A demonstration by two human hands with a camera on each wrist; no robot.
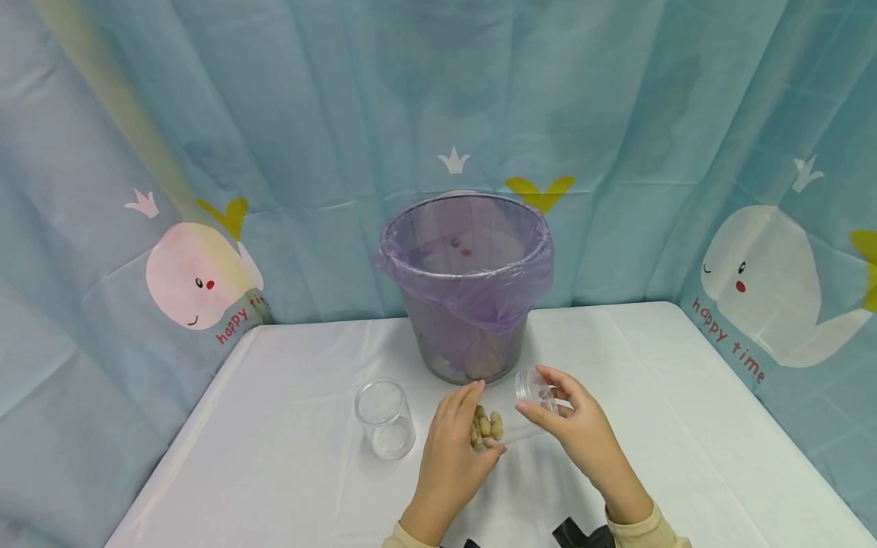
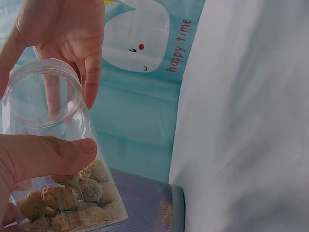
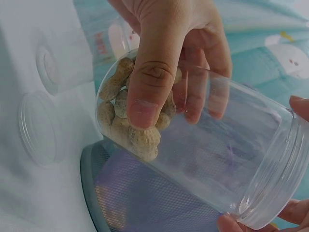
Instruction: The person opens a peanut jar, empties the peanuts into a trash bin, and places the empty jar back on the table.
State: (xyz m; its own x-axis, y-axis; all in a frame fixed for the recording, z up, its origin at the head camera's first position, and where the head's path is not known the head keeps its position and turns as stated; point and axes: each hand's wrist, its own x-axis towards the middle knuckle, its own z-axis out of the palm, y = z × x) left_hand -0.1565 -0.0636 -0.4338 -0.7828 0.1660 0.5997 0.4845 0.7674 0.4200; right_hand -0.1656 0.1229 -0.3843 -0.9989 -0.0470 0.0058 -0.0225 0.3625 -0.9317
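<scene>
In front of the purple-lined bin (image 1: pixel 466 289), the left hand (image 1: pixel 452 449) grips a clear peanut jar (image 1: pixel 510 411); the right hand (image 1: pixel 572 422) pinches its open rim.

**Occluded and cropped items**

In the head view, the left hand (image 1: pixel 452 449) covers most of the jar (image 1: pixel 510 411); its clear wall is barely discernible. The jar base is cropped in the left wrist view. The bin (image 1: pixel 473 304) contents are blurred by the purple liner (image 1: pixel 479 266).
</scene>
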